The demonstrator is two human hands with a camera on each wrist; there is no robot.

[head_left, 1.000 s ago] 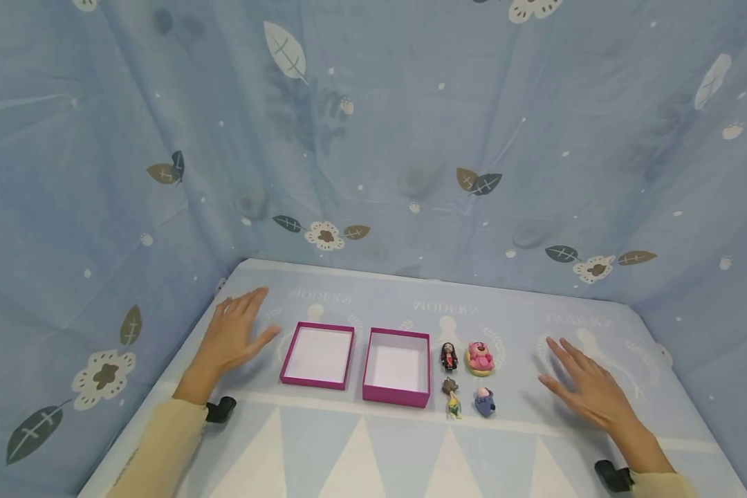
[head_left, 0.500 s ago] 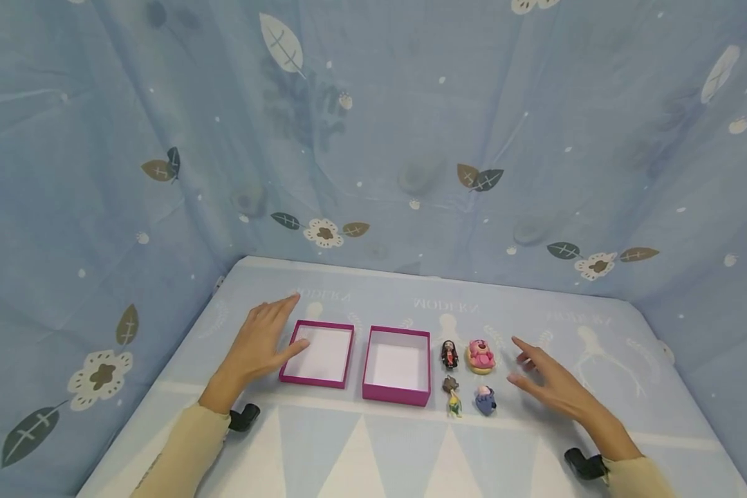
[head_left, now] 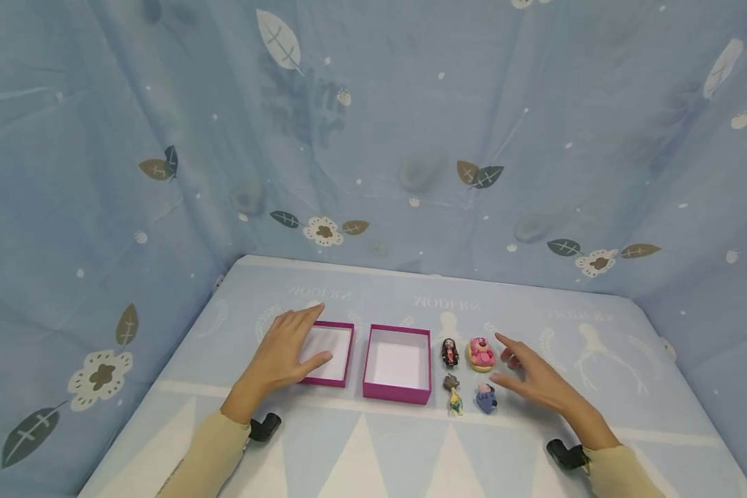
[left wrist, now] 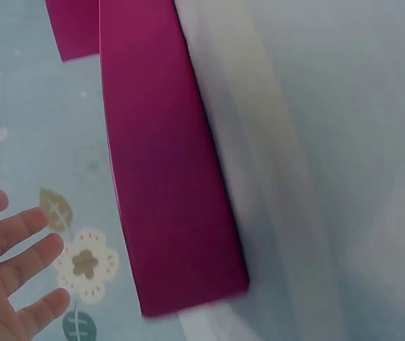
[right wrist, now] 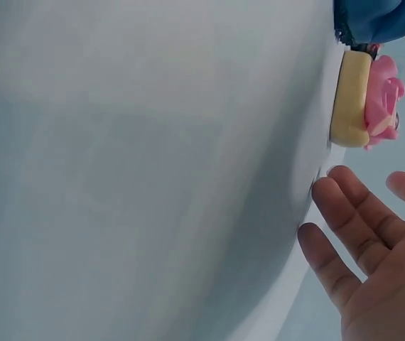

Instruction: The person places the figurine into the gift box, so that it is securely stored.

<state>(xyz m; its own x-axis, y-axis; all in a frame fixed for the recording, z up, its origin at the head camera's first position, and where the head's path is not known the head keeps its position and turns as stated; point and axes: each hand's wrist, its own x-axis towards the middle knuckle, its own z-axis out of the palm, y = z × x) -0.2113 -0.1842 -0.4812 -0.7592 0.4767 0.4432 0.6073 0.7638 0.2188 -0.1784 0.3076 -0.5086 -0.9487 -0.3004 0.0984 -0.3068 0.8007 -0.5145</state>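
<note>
My left hand hovers over the left part of a shallow magenta box lid, covering its left side; the fingers are spread and hold nothing. To the right of the lid stands a deeper magenta box with a white inside. Beside that box lie a dark-haired doll figure, a pink bear figure on a yellow ring, a small figure in yellow and green and a blue figure. My right hand is just right of the bear and the blue figure, fingers loosely bent and apart from both.
A pale blue and white patterned cloth covers the table. Blue leaf-print curtains rise behind it and on both sides. Black wrist cameras sit at both cuffs.
Both hands have moved inward: the left rightward, from beside the lid to over it, the right leftward toward the figures. The box, lid and figures stay in place.
</note>
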